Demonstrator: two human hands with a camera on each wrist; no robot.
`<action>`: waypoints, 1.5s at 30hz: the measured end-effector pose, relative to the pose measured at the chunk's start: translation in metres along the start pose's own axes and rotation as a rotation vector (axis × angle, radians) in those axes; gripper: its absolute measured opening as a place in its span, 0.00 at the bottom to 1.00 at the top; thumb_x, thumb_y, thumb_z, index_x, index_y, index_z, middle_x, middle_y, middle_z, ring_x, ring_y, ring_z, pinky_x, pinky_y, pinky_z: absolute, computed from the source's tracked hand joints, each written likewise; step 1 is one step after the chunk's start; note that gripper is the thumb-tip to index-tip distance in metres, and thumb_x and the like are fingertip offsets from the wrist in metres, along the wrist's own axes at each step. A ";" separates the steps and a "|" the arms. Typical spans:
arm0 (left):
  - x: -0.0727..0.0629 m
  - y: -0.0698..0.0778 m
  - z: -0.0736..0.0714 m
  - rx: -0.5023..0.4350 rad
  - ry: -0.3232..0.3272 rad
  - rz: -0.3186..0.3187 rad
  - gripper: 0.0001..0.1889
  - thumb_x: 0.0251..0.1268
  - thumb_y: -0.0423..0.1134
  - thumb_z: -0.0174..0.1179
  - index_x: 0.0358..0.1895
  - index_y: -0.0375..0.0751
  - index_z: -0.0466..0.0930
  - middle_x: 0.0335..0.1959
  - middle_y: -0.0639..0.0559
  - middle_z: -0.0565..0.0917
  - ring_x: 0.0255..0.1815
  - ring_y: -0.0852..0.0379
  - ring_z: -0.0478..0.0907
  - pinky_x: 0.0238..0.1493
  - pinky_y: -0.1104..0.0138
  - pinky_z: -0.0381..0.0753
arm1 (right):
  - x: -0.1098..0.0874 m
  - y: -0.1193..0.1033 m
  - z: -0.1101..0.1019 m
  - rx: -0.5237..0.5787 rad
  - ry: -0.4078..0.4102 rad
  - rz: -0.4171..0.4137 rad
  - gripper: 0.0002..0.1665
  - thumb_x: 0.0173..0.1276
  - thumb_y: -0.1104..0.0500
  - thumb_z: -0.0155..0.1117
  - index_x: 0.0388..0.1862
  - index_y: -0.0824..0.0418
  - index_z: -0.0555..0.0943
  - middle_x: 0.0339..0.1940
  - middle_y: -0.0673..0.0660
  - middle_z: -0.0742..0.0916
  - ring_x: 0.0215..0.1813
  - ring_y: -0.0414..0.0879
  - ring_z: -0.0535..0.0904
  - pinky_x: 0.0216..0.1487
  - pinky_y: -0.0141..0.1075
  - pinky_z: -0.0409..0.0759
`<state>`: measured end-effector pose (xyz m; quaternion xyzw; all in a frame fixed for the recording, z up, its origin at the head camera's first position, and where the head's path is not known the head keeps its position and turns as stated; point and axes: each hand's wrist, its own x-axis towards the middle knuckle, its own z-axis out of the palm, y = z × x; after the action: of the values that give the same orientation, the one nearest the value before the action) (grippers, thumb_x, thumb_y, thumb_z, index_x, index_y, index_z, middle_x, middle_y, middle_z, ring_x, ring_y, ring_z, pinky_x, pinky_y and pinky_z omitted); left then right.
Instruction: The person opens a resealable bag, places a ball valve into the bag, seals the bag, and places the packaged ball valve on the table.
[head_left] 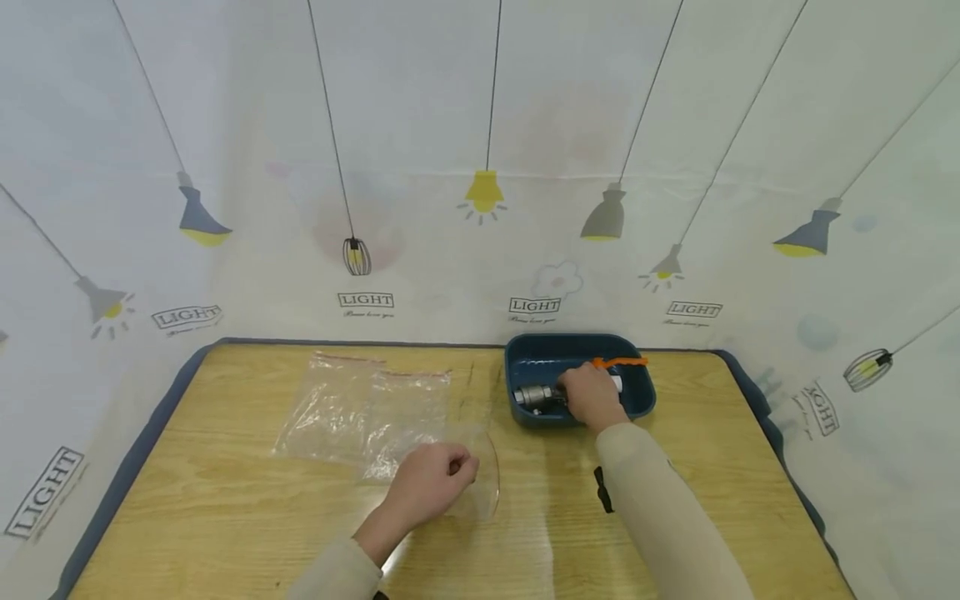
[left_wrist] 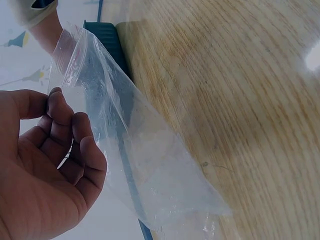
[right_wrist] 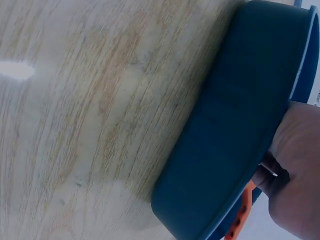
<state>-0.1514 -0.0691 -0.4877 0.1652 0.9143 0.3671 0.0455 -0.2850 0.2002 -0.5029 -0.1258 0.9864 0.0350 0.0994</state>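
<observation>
My left hand (head_left: pixel 431 483) pinches a clear zip bag (left_wrist: pixel 150 155) by its edge near the seal, thumb against the index finger. The bag hangs over the table in the left wrist view. Inside the dark blue plastic bin (head_left: pixel 551 421), my right hand (head_left: pixel 591 395) reaches down among hardware, its fingertips hidden. A silver metal pipe fitting (head_left: pixel 534 396) lies just left of that hand. An orange strip with holes (right_wrist: pixel 241 214) leans out over the bin's rim beyond the hand. Something white (head_left: pixel 617 383) shows right of the fingers.
Two more clear zip bags lie flat on the wooden table (head_left: pixel 225 508), one bag (head_left: pixel 330 408) partly under the other bag (head_left: pixel 408 417). A printed cloth wall (head_left: pixel 435 150) rises behind the table and along both sides. The bin stands near the back edge.
</observation>
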 end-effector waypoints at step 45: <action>-0.007 0.003 0.003 -0.009 -0.020 0.019 0.16 0.68 0.42 0.54 0.20 0.47 0.80 0.13 0.64 0.72 0.15 0.67 0.61 0.21 0.73 0.63 | -0.033 -0.006 -0.017 -0.063 0.204 -0.016 0.16 0.65 0.61 0.63 0.52 0.58 0.82 0.43 0.58 0.85 0.42 0.54 0.81 0.51 0.52 0.78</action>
<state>-0.1435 -0.0672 -0.4877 0.1773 0.9104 0.3701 0.0520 -0.2550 0.2012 -0.4798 -0.1399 0.9888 0.0524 -0.0051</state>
